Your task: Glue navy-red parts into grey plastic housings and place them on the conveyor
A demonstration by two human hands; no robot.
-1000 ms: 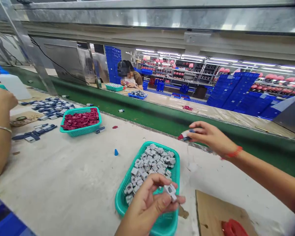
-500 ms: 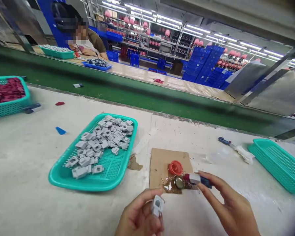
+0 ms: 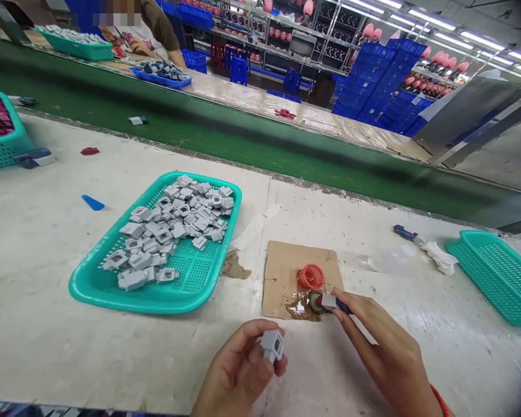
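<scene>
- Piece is pinched between thumb and fingers of right hand, at its navy end; grip is pressed together on it.
- Long axis of piece is laid roughly crosswise, red tip pointed left, away from the grip.
- Red tip is seen over metal cap, just left of the right fingertips; whether cap is touched cannot be told.
- Cap is set at the lower right of cardboard; right hand is placed nearer to it than left hand.
- Grey block is held up in left hand, pinched by thumb and fingers; its square hole is turned toward the right hand. Block and piece are kept apart, block lower and to the left.
- Round red cup is placed just behind the cap, on the cardboard.
- Flat brown cardboard is stained by a wet, shiny dark patch around and left of the cap.
- Teal basket, perforated plastic, rounded corners, is partly filled with matte, boxy grey blocks; left hand is nearer to it.
- White worktop is scuffed and spotted; blue tapered cap is left lying beyond the basket's left side.
- Second teal basket is seen far right; crumpled white tissue is dropped just beside it.
</scene>
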